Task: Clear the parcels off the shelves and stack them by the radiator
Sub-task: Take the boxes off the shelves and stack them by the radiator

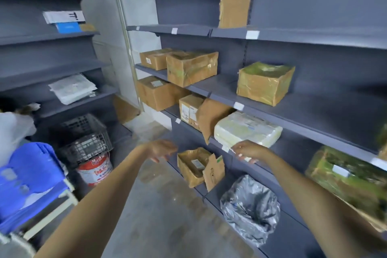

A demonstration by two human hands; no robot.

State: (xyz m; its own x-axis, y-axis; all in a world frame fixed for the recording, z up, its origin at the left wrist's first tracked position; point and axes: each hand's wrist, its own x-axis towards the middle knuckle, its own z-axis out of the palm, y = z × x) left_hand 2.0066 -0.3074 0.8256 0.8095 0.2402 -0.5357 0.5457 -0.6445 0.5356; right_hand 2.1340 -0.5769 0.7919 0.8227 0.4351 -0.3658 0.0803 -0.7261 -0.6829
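While both arms reach forward, left hand [162,150] hangs loosely empty left of white padded parcel [247,130]; right hand [249,151], fingers relaxed, just below it

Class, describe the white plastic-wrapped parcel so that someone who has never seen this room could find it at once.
Start at the grey shelving unit on the right and find the shelf just above the person's right hand. The white plastic-wrapped parcel lies flat at its front edge. Its neighbours are brown cardboard; it alone is pale, soft and shiny.
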